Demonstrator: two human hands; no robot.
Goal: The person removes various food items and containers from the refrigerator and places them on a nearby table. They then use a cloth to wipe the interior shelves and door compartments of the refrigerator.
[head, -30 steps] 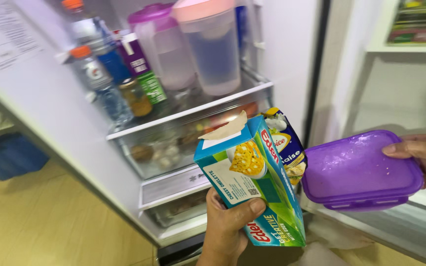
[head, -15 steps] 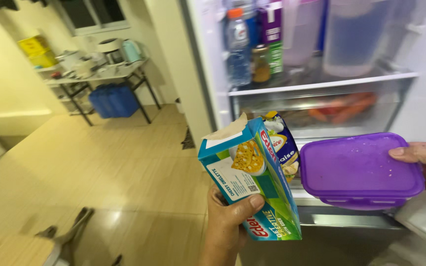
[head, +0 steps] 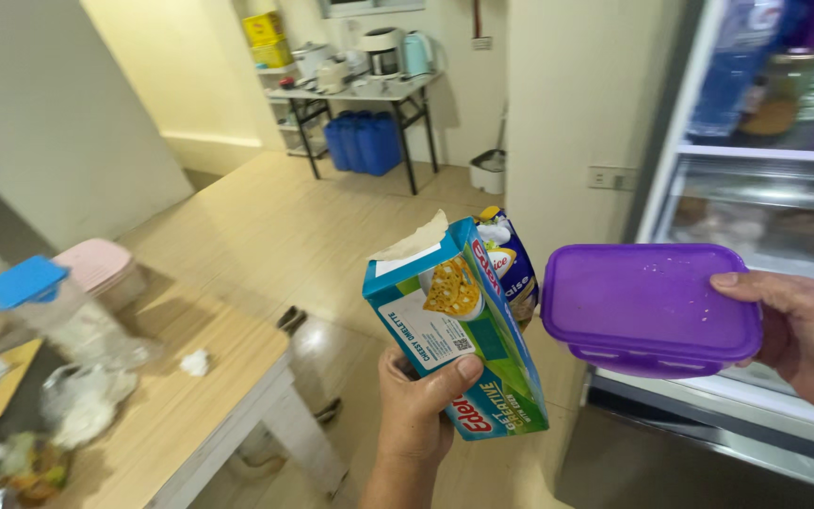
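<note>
The carton (head: 463,330) is teal and green with a white panel and yellow food print; the pouch (head: 511,259) behind it appears dark blue. The lidded container (head: 647,306) is translucent purple. The wooden table (head: 171,415) is tan with white edging.

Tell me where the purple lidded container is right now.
In the head view, the purple lidded container sits right of centre, held by the right hand, beside the open teal box and before the open fridge.
</note>
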